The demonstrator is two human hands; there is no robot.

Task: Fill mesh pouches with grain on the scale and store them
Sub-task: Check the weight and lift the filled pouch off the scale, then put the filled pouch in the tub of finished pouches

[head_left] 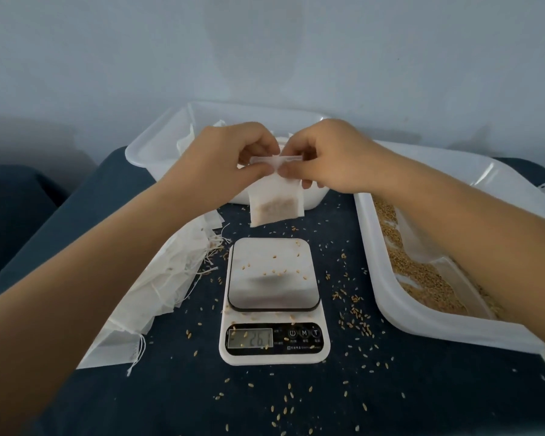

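A white mesh pouch (pixel 276 201) with grain in its bottom hangs in the air above and behind the scale (pixel 272 297). My left hand (pixel 230 155) pinches its top edge on the left. My right hand (pixel 328 155) pinches the same edge on the right. The scale's steel platform carries only a few loose grains, and its display is lit. A white tray (pixel 422 322) holding grain lies at the right, under my right forearm.
A second white tray (pixel 153 146) with pouches in it stands behind my hands. A heap of empty mesh pouches (pixel 158 278) with drawstrings lies left of the scale. Loose grains are scattered over the dark blue cloth (pixel 375 388).
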